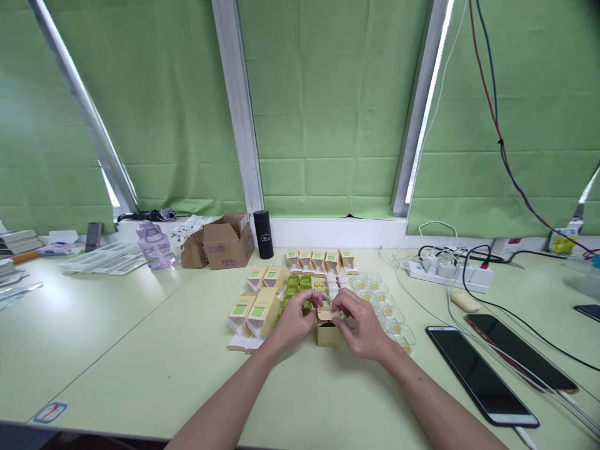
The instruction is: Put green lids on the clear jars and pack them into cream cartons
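On the left side, the cardboard boxes with green windows (263, 311) stand open, very near to the left forearm. If this arm swings outward, it could push the nearest one over, because such folded card is probably light.

The left hand (296, 320) has its fingers bent at the upper edge of the small cardboard box (328, 336); whether they really pinch the card, I cannot tell. Just behind this hand are the green cups (292, 280), and the knuckles could disturb their rows.

The small box is upright on the table (187, 381), between the two hands, with its top flap raised. The flap could crease or tear if the hands pull unevenly, and the box could tip, since I see no hand that supports its lower part.

The right hand (364, 326) seems to hold the flap between thumb and finger. Beside it lie the clear plastic containers (396, 314), so a careless move of the knuckles could slide them. More to the right, the white cables (424, 306) could catch a sleeve or elbow only with a wide reach.
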